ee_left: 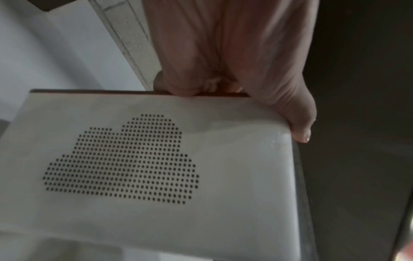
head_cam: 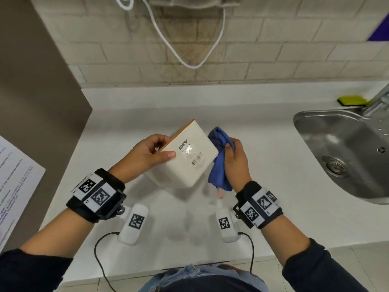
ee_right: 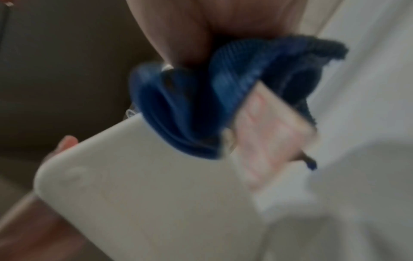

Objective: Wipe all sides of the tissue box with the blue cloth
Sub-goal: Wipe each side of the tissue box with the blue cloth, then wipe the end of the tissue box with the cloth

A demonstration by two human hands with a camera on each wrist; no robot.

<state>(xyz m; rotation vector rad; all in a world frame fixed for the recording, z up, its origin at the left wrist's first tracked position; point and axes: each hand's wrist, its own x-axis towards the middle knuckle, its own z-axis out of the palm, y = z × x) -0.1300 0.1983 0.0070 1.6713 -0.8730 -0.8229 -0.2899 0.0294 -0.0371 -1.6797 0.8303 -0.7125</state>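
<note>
The cream tissue box [head_cam: 189, 152] is held tilted above the white counter, its labelled bottom with "DIY" print and barcode facing me. My left hand [head_cam: 147, 153] grips its left side, thumb across the bottom face. In the left wrist view the box [ee_left: 156, 159] shows a dotted cloud pattern, and my fingers [ee_left: 201, 70] curl over its wooden lid edge. My right hand [head_cam: 235, 161] clutches the bunched blue cloth [head_cam: 220, 159] and presses it against the box's right side. The blurred right wrist view shows the cloth [ee_right: 190, 106] on the box [ee_right: 145, 194], a pale tag hanging from it.
A steel sink [head_cam: 345, 152] with tap sits at the right, a yellow-green sponge [head_cam: 351, 100] behind it. A brown cabinet panel [head_cam: 37, 102] stands at the left with a printed sheet [head_cam: 14, 186]. A white cord [head_cam: 189, 49] hangs on the brick wall.
</note>
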